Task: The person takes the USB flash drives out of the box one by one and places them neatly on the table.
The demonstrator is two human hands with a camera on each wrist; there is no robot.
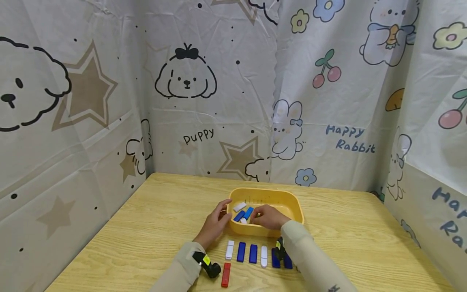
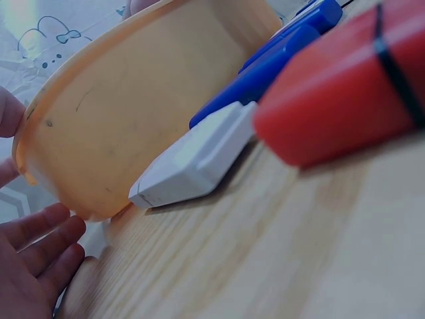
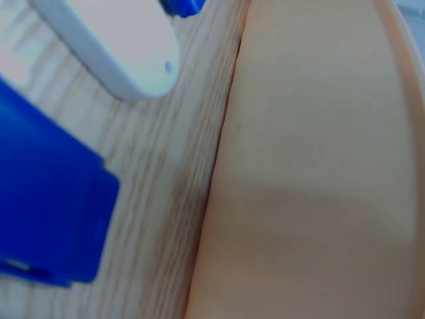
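Note:
A yellow plastic tub (image 1: 292, 200) stands on the wooden table and holds white (image 1: 239, 207) and blue (image 1: 248, 212) oblong pieces. My left hand (image 1: 215, 223) rests against the tub's left corner. Its fingers (image 2: 36, 249) lie straight beside the wall (image 2: 133, 119). My right hand (image 1: 268, 217) reaches into the tub, fingers bent down over the pieces. Whether it pinches one is hidden. In front of the tub lies a row of pieces: white (image 1: 229, 250), blue (image 1: 240, 252), blue (image 1: 253, 253), white (image 1: 264, 256) and more blue ones, partly hidden under my right sleeve.
A red piece (image 1: 226, 275) lies alone near the table's front edge, close to my left wrist. Printed cartoon sheets wall in the table at the back and on both sides. Bare wood stretches to the left and right of the tub.

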